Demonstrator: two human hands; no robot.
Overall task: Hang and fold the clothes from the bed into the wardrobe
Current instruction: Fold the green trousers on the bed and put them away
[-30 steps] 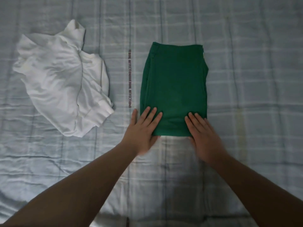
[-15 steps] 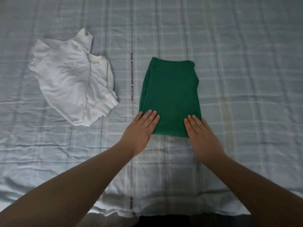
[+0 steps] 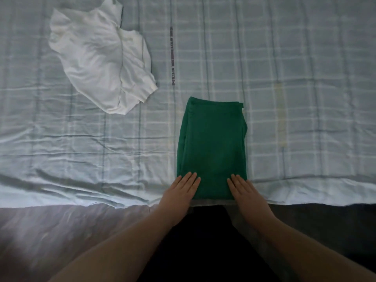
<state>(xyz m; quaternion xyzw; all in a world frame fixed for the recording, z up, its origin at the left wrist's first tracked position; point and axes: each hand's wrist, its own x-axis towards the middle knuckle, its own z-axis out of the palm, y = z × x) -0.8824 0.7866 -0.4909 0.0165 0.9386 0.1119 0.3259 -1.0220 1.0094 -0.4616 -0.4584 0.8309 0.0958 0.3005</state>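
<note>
I see left hand (image 3: 180, 191), right hand (image 3: 244, 191) flat, fingers straight, pressing near edge of folded green garment (image 3: 212, 147) on bed (image 3: 305, 78).

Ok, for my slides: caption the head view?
Left hand and right hand press flat on folded green garment at bed edge; white top lies apart.

A folded green garment (image 3: 212, 147) lies at the near edge of the bed (image 3: 305, 78), which has a pale checked sheet. The left hand (image 3: 180, 192) and the right hand (image 3: 247, 193) rest flat on its near corners, fingers straight and together. A crumpled white garment (image 3: 97, 55) lies well apart, farther back to the left.
</note>
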